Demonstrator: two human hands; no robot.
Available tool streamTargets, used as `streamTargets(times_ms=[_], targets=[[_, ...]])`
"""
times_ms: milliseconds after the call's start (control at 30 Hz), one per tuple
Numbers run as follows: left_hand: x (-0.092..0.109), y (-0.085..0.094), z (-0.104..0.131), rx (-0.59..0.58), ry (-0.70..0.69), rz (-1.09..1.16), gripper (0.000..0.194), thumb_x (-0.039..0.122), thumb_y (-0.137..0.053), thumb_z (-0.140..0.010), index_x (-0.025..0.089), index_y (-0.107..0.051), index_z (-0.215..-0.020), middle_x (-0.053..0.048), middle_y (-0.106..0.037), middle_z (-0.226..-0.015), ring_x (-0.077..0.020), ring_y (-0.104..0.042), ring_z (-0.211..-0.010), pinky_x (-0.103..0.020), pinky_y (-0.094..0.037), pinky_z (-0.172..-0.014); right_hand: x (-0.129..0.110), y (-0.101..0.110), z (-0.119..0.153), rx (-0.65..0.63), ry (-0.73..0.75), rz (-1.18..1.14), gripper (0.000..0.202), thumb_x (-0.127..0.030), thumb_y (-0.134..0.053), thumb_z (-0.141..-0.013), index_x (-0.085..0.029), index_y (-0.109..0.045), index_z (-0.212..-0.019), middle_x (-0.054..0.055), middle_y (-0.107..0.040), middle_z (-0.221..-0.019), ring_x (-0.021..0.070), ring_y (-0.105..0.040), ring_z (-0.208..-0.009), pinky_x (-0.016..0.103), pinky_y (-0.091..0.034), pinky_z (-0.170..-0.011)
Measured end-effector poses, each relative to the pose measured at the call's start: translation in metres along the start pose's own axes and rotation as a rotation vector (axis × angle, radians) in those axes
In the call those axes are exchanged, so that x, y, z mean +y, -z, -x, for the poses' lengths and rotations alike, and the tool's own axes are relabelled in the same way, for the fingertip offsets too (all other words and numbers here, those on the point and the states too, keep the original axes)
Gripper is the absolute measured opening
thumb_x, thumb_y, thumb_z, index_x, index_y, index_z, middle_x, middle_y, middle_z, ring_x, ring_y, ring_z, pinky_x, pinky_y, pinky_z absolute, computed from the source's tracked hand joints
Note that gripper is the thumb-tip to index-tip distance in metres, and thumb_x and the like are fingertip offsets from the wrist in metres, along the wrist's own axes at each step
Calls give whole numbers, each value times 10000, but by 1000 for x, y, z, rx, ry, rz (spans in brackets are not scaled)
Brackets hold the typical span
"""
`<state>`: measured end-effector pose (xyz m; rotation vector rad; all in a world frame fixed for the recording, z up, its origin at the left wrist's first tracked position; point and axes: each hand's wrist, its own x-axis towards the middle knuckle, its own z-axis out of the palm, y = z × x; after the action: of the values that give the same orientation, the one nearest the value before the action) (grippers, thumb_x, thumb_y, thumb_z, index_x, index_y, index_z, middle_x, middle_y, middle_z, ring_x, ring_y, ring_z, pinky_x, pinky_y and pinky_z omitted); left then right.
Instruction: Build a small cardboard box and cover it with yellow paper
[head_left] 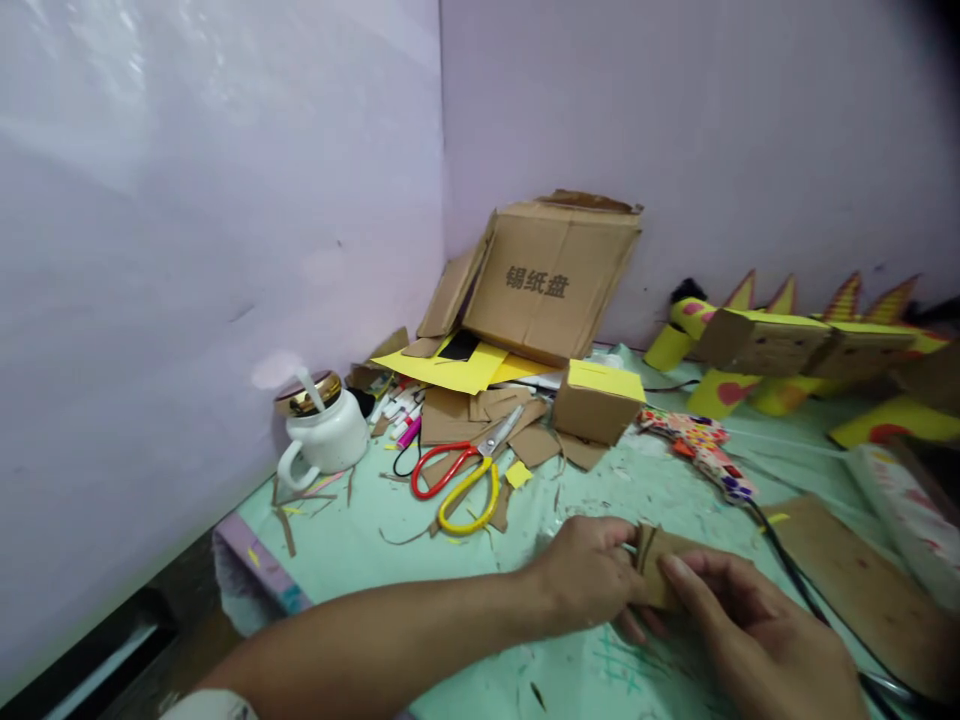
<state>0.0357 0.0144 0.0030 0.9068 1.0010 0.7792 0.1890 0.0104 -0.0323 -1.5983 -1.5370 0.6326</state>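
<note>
Low over the front of the table, a small folded piece of brown cardboard [664, 565] is gripped between both hands. My left hand [589, 575] closes on its left edge, with the fingertips partly behind it. From the right, my right hand [750, 610] pinches it, thumb on the near face. Beyond my left hand lie scissors [480, 470] with one red and one yellow handle, blades partly apart. A small cardboard box [596, 410] with a yellow top stands farther back. To its right rests a glue gun [701, 445] covered in a colourful pattern.
A white mug [330, 435] with a gold lid and straw stands by the left wall. Behind are a large cardboard box [551, 280], yellow sheets [439, 365], markers [405, 415] and scraps. Yellow-and-cardboard figures [780, 345] line the back right; a cardboard sheet [862, 580] lies at right.
</note>
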Motion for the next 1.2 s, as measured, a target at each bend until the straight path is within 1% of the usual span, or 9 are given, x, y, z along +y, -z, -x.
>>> streamTargets(times_ms=[267, 533, 667, 767, 833, 900, 1033, 1100, 1200], targets=[[3, -3, 8, 68, -23, -156, 152, 91, -598, -607, 167, -523, -716, 81, -483, -513, -69, -468, -422, -165, -396, -403, 0, -3, 1, -122, -140, 161, 487, -702, -451, -643, -271, -621, -794, 40, -707, -707, 284, -655, -672, 402, -475, -653], [-2, -5, 2, 81, -45, -124, 145, 69, -571, -630, 155, -530, -738, 73, -508, -535, -57, -454, -392, -164, -396, -376, -13, -3, 7, -117, -102, 197, 466, -678, -471, -651, -253, -611, -783, 32, -679, -620, 252, -632, -551, 338, -445, -523], [2, 0, 1, 103, -106, -51, 202, 144, -585, -627, 123, -553, -825, 38, -561, -507, -87, -513, -397, -169, -404, -370, -20, 5, 3, 42, -69, 123, 444, -631, -467, -728, -215, -623, -740, 26, -619, -560, 206, -567, -521, 311, -416, -538], [8, 7, 0, 113, -139, 30, 344, 240, -639, -614, 97, -538, -910, 4, -617, -521, -91, -520, -374, -180, -404, -373, -18, 23, -10, 393, -62, -21, 411, -564, -564, -716, -183, -607, -862, 62, -644, -780, 210, -586, -698, 331, -446, -683], [11, 10, 1, 112, -131, 63, 393, 269, -668, -597, 96, -534, -923, -4, -629, -526, -92, -524, -368, -181, -400, -373, -16, 34, -17, 452, -96, -207, 487, -535, -646, -658, -178, -571, -980, 82, -618, -949, 222, -584, -836, 340, -458, -750], [12, 10, 1, 102, -118, 88, 427, 284, -695, -582, 97, -532, -930, -10, -639, -544, -100, -545, -385, -182, -401, -371, -18, 39, -20, 295, -214, -465, 571, -523, -707, -596, -186, -552, -1031, 78, -607, -995, 222, -591, -859, 315, -486, -692], [9, 7, 1, 75, -114, 110, 487, 291, -736, -552, 85, -540, -948, -14, -643, -560, -122, -586, -437, -185, -426, -373, -27, 29, -14, -193, -415, -817, 546, -467, -759, -589, -159, -583, -1005, 74, -657, -914, 209, -631, -743, 277, -509, -544], [7, 7, 0, 66, -109, 107, 512, 290, -752, -545, 79, -541, -960, -21, -652, -578, -123, -595, -449, -186, -439, -382, -29, 21, -10, -245, -420, -822, 511, -430, -780, -590, -141, -600, -971, 60, -662, -866, 189, -631, -700, 270, -522, -539], [6, 8, 0, 44, -101, 101, 528, 292, -765, -546, 73, -537, -969, -38, -669, -611, -124, -606, -462, -184, -451, -393, -27, 14, -8, -177, -419, -795, 492, -393, -810, -558, -132, -615, -927, 34, -663, -808, 155, -615, -650, 239, -520, -517]])
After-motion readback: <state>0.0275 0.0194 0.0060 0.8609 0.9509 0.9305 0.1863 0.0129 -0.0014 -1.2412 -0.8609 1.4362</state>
